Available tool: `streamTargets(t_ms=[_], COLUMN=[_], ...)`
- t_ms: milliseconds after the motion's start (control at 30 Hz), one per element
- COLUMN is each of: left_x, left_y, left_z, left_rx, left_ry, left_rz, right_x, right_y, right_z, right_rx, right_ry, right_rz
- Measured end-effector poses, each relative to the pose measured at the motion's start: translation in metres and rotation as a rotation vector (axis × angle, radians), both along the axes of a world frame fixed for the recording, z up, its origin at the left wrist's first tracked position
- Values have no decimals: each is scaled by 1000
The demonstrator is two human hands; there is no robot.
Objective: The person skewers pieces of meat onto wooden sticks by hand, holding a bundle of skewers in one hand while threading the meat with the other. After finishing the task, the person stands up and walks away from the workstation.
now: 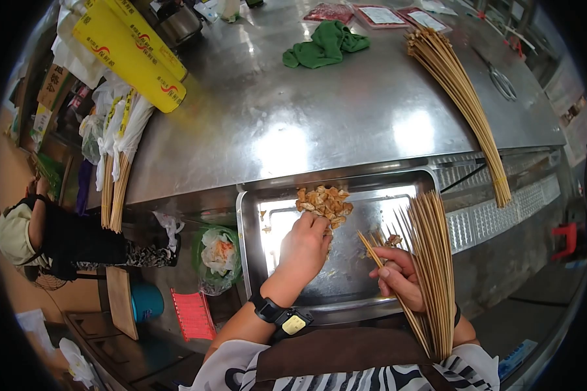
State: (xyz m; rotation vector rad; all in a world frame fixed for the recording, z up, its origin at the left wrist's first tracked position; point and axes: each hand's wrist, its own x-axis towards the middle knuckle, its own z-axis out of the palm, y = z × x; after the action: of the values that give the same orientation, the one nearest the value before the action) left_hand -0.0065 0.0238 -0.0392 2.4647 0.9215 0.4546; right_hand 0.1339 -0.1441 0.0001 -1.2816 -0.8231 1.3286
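Note:
A metal tray [244,225] lies in front of me, with a small heap of brownish meat pieces [325,201] near its far edge. At the heap's near side is my left hand [306,247], fingers curled down and pressed together; what sits between the fingertips is hidden. My right hand [401,280] is over the tray's right part, closed on thin bamboo skewers [407,317]. A small brown piece [393,240] shows by its fingers. A thick bundle of bamboo skewers [440,280] lies across my right wrist, points toward the table.
On the steel table [241,117] are a green cloth [327,45], a second skewer bundle [463,91], scissors [500,81], packed red meat [378,16] and yellow film rolls [134,55]. A bagged bin [218,254] stands left; a co-worker [78,228] is farther left.

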Motion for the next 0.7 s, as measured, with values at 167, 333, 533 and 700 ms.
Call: streamTargets(t_ms=[167, 333, 533, 700], left_x=[0, -10, -7, 1], left_y=[2, 9, 8, 1], left_z=[-3, -20, -16, 4], left_rx=[3, -301, -511, -56], left_ry=[-7, -241, -209, 48], left_rz=[-29, 33, 251, 155], right_x=[1, 2, -1, -1], right_y=[-2, -4, -4, -3], right_z=[-1, -2, -5, -2], right_rx=[-11, -1, 10, 4], right_ry=[-8, -8, 11, -17], right_rz=[3, -13, -8, -4])
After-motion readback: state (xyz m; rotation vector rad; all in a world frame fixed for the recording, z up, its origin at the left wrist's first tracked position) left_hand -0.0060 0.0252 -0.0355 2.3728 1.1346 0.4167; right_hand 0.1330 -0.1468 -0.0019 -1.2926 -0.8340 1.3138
